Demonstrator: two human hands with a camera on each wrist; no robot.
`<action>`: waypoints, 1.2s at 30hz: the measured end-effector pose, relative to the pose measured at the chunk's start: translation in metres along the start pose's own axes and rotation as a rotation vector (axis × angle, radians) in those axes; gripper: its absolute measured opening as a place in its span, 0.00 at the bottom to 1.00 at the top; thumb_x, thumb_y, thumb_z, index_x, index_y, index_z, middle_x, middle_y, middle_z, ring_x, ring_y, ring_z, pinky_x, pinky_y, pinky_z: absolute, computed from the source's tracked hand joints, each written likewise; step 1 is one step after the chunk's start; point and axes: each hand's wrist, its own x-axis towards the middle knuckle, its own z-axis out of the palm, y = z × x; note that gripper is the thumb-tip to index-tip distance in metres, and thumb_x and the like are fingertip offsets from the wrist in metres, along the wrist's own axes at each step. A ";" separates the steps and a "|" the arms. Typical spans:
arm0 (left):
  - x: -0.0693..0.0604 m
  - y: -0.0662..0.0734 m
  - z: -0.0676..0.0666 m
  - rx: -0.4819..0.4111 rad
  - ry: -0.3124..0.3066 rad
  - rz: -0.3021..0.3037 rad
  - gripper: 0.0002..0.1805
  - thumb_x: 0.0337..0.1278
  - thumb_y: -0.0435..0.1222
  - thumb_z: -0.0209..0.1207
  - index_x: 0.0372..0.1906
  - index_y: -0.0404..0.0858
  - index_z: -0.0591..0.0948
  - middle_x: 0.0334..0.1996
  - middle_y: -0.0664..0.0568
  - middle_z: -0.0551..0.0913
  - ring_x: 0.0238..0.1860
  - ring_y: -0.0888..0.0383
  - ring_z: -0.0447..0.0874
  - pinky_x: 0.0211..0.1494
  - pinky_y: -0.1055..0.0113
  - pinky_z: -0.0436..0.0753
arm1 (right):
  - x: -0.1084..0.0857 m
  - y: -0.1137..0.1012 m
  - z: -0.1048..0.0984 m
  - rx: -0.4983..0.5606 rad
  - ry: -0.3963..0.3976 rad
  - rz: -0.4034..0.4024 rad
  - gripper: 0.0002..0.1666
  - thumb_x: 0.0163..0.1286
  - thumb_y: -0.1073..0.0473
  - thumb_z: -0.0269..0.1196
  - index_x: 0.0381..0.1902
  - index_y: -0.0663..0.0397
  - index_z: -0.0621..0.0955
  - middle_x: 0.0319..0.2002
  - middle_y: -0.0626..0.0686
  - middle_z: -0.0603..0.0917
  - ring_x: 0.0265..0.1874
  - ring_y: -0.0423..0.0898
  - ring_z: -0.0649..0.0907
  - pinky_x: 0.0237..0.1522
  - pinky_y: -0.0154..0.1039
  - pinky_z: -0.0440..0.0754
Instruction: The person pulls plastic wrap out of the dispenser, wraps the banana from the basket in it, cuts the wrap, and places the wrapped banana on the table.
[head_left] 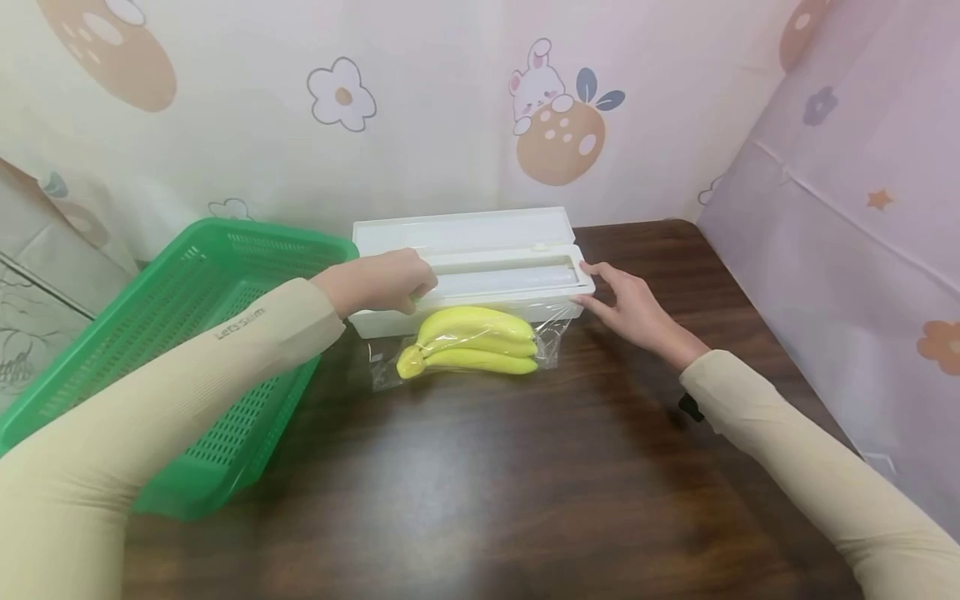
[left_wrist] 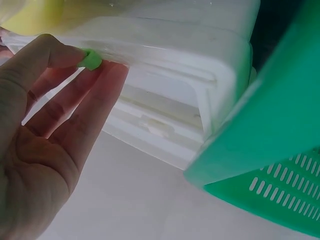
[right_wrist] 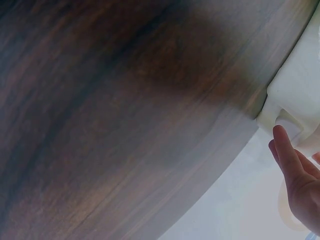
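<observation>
A long white cling film dispenser (head_left: 517,294) lies at the back of the table with its lid (head_left: 465,232) raised and a film roll (head_left: 510,278) inside. My left hand (head_left: 382,279) is over its left part, and in the left wrist view it pinches a small green slider (left_wrist: 91,59) at the dispenser's edge. My right hand (head_left: 637,308) holds the dispenser's right end between thumb and fingers. Yellow bananas (head_left: 480,329) lie against the front side under clear film (head_left: 551,337). The right wrist view shows my fingertips touching the box end (right_wrist: 290,127).
A green slotted basket (head_left: 273,234) stands to the left, under my left forearm, close to the dispenser's left end. The dark wooden table (head_left: 480,475) stretches toward me. A patterned curtain (head_left: 442,108) hangs behind it.
</observation>
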 end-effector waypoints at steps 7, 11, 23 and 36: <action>-0.003 0.001 0.001 0.011 -0.004 -0.019 0.25 0.39 0.14 0.49 0.18 0.46 0.55 0.21 0.56 0.50 0.28 0.58 0.48 0.33 0.66 0.54 | 0.001 -0.003 -0.002 0.004 -0.006 0.006 0.33 0.75 0.58 0.68 0.70 0.71 0.73 0.68 0.73 0.77 0.59 0.68 0.84 0.57 0.63 0.83; -0.005 0.002 0.000 0.026 -0.012 -0.036 0.26 0.40 0.14 0.50 0.18 0.46 0.54 0.20 0.57 0.49 0.27 0.59 0.47 0.33 0.66 0.53 | 0.001 -0.003 -0.002 -0.004 -0.002 0.003 0.33 0.75 0.59 0.69 0.70 0.71 0.73 0.67 0.73 0.78 0.58 0.68 0.84 0.57 0.63 0.83; -0.017 0.002 -0.001 0.129 -0.047 -0.055 0.27 0.42 0.13 0.53 0.16 0.47 0.58 0.18 0.58 0.51 0.25 0.59 0.50 0.31 0.68 0.57 | 0.000 -0.003 -0.002 -0.004 -0.009 0.006 0.33 0.75 0.58 0.69 0.70 0.70 0.73 0.67 0.73 0.77 0.58 0.68 0.84 0.57 0.63 0.83; -0.034 0.001 -0.006 0.198 -0.083 -0.121 0.28 0.39 0.12 0.47 0.15 0.49 0.54 0.20 0.58 0.48 0.25 0.60 0.47 0.29 0.67 0.52 | 0.000 -0.001 -0.003 -0.008 -0.013 0.001 0.34 0.75 0.59 0.68 0.71 0.71 0.72 0.67 0.73 0.77 0.60 0.69 0.83 0.58 0.64 0.82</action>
